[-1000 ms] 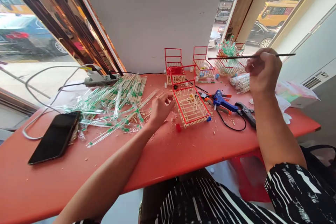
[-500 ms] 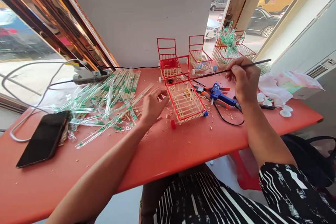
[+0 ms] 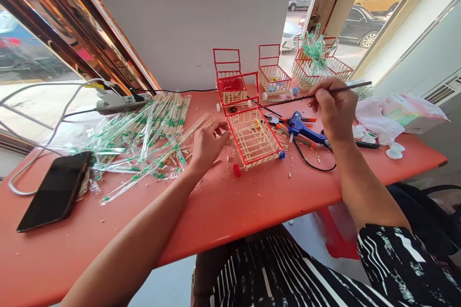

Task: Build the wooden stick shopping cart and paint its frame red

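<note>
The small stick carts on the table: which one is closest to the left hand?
The cart with red rim lying nearest the table's front edge, just right of the left hand. The other carts stand farther back, by the wall.

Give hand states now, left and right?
Left hand: open, empty, beside the red-framed wooden-stick cart.
Right hand: closed on a thin dark stick.

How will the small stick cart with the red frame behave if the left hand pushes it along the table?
The cart is probably very light: its walls are thin, open slats. It may roll unevenly or skid, since a red wheel-like piece lies loose beside it. It looks fragile, so pressure from the left hand could bend it.
</note>
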Motion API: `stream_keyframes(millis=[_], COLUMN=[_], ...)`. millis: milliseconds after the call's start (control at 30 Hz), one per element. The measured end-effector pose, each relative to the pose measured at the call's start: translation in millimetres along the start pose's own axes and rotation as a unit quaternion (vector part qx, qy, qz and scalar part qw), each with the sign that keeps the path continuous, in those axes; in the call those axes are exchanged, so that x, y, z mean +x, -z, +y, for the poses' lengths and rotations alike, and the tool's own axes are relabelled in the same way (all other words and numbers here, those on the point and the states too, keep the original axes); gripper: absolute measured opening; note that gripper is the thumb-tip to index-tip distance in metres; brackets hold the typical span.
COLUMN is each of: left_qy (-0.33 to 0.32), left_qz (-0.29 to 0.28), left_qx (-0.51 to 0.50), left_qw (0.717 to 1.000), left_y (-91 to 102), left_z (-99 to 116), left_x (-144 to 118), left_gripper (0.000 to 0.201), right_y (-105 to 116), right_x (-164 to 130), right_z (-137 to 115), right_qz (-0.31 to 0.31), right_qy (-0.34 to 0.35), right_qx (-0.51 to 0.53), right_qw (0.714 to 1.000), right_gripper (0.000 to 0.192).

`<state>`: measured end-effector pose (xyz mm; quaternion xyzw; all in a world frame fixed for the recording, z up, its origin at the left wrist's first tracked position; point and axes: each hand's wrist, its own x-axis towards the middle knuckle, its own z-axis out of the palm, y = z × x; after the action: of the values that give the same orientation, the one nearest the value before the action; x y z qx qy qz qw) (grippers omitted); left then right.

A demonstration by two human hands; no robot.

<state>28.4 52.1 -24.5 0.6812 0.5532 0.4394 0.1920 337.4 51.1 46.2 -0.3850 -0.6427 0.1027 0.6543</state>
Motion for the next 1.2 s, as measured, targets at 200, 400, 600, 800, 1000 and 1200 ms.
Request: stream_keyframes(millis=[200, 400, 600, 800, 1000, 1200], left_qy=[0.003, 0.004, 0.011, 0.014, 0.016, 0.009], left_qz=[0.000, 0.000, -0.001, 0.005, 0.007, 0.004], left_qx=[-0.001, -0.002, 0.001, 0.006, 0.004, 0.013], left_qw=[1.000, 1.000, 1.000, 1.000, 1.000, 1.000], left_y=[-1.1, -1.8, -1.7, -1.1, -1.5, -1.2], left_z=[-0.5, -3.3, -5.8, -1.9, -0.3, -4.2], left_x=[0.7, 1.1, 1.0, 0.3, 0.1, 0.4], left_gripper=[0.015, 0.015, 0.020, 0.018, 0.016, 0.019], right_y=[1.8, 1.7, 6.5, 4.1, 6.7, 3.9], right_x=[-2.7, -4.2, -4.3, -3.7, -2.2, -4.9], right_z=[-6.7, -4.5, -6.4, -6.8, -4.8, -2.4], right_qz=[0.004, -0.004, 0.004, 0.008, 0.005, -0.004], right_qy=[-0.015, -0.019, -0.032, -0.053, -0.054, -0.055], right_qx=[0.008, 0.023, 0.005, 0.016, 0.019, 0.027], right_qw=[1.000, 1.000, 0.999, 0.998, 0.998, 0.998], right_gripper=[0.016, 0.015, 0.016, 0.018, 0.021, 0.015])
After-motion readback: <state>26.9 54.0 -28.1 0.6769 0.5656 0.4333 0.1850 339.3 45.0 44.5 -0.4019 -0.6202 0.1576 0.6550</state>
